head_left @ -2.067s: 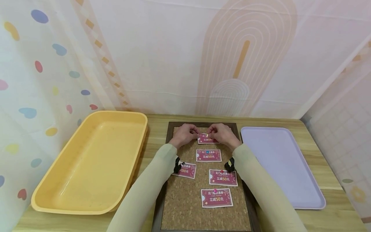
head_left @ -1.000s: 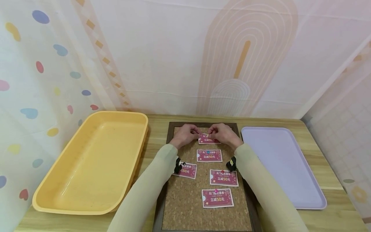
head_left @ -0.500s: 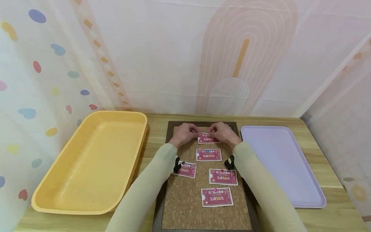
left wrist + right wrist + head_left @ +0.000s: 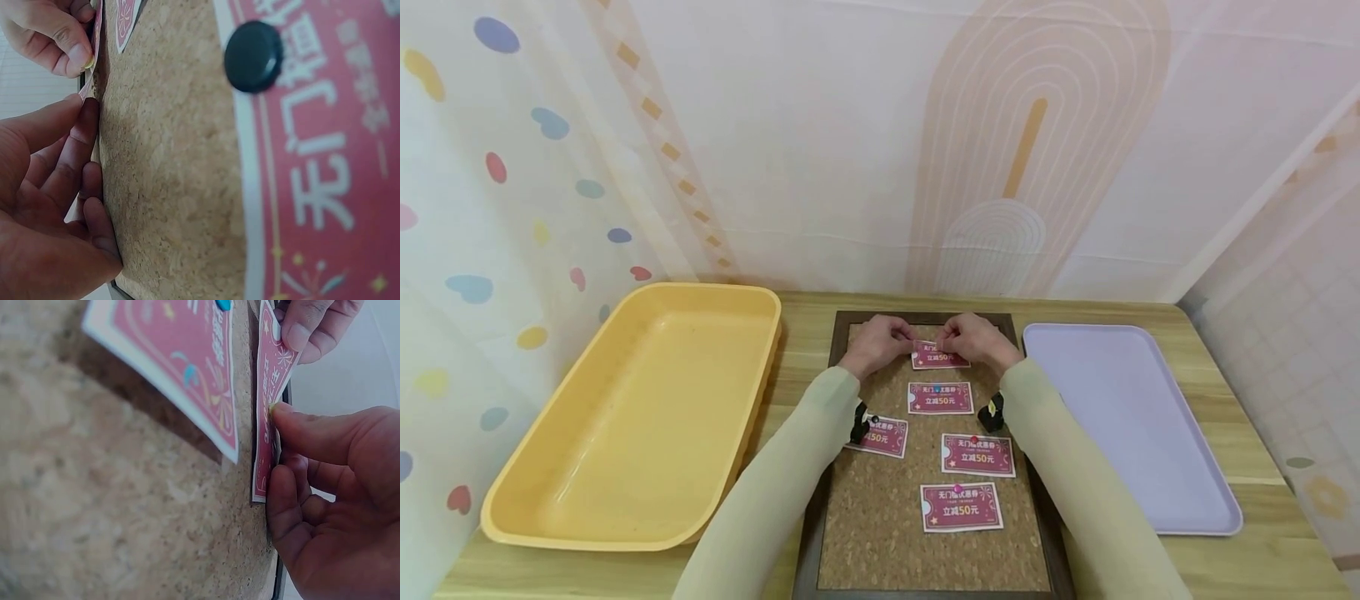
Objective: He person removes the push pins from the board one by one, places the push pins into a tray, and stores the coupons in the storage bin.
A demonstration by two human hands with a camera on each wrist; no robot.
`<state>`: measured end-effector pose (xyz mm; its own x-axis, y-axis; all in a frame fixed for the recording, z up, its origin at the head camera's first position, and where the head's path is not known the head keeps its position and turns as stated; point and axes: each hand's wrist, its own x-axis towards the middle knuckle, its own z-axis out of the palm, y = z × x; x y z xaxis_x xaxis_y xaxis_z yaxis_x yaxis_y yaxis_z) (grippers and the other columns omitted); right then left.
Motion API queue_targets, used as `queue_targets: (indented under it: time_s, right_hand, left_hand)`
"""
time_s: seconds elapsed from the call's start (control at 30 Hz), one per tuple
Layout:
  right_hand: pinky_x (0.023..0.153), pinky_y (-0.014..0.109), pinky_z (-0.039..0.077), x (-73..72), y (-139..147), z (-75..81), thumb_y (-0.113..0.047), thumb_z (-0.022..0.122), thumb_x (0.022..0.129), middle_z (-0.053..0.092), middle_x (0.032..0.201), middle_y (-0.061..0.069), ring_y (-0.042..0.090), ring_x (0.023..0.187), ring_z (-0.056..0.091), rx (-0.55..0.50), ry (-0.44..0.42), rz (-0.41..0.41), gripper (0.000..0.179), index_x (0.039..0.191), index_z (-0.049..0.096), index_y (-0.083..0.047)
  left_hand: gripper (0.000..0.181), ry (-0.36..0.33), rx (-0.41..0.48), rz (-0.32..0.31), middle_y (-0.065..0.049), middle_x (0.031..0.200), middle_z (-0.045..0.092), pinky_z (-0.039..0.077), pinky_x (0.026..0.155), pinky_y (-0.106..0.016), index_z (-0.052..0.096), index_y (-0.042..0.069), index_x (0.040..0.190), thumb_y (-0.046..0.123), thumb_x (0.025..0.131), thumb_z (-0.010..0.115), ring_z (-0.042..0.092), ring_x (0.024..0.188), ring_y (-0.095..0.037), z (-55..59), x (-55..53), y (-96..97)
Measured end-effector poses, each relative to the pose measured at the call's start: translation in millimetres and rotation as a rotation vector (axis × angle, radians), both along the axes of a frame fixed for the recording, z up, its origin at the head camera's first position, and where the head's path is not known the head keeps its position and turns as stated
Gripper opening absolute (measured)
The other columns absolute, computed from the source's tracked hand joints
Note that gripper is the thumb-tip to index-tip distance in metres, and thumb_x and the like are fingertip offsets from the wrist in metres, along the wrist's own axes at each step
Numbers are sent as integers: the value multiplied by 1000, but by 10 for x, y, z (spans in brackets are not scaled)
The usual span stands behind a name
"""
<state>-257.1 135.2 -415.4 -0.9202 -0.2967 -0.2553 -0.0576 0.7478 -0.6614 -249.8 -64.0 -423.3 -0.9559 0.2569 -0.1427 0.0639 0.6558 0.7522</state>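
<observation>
At the far end of a cork board (image 4: 880,525), a red paper coupon (image 4: 936,359) lies under both hands. The left hand (image 4: 880,343) pinches its upper left corner between thumb and forefinger, as the left wrist view shows. With thumb and fingers, the right hand (image 4: 977,340) holds a small yellow push pin (image 4: 272,409) at the coupon's upper edge. Below is a second coupon (image 4: 940,402) with a blue pin (image 4: 937,389). Further coupons carry a black pin (image 4: 253,56), a red pin (image 4: 974,438) and a pink pin (image 4: 957,489).
A deep yellow tray (image 4: 647,417) stands left of the board on the wooden table (image 4: 1270,500). To the right lies a flat lilac tray (image 4: 1127,425). Behind the table hangs a patterned cloth (image 4: 835,167). A black wrist camera (image 4: 992,413) sits under the right forearm.
Both hands stay at the top coupon with almost no movement. The yellow pin, visible in the head view earlier, is now covered there by the right fingers. The head view shifts slightly.
</observation>
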Motion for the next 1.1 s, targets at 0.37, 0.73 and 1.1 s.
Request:
queue_targets:
  time_s: [0.37,0.73,1.1]
  right_hand:
    - [69,28,43,-5,5,3,-14,63,103,64,88,6,17,77,54,15,2,8,15,103,70,-1]
    - [68,28,43,-12,35,-32,-14,61,104,63,89,6,17,77,53,-6,-15,16,15,103,69,-1]
    - [63,26,44,18,50,-92,-8,67,99,62,87,5,14,73,54,-110,-15,-7,8,104,70,-2]
  left_hand:
    - [15,-7,12,-8,-7,96,73,49,79,-32,77,6,106,17,97,73,63,87,-18,-17,-12,-3]
    - [15,-18,12,-5,-7,96,72,48,80,-32,76,6,106,18,97,73,62,88,-19,-32,0,12]
    - [13,-26,31,-3,-7,96,70,48,80,-31,75,5,103,17,98,72,61,87,-18,-56,29,-16]
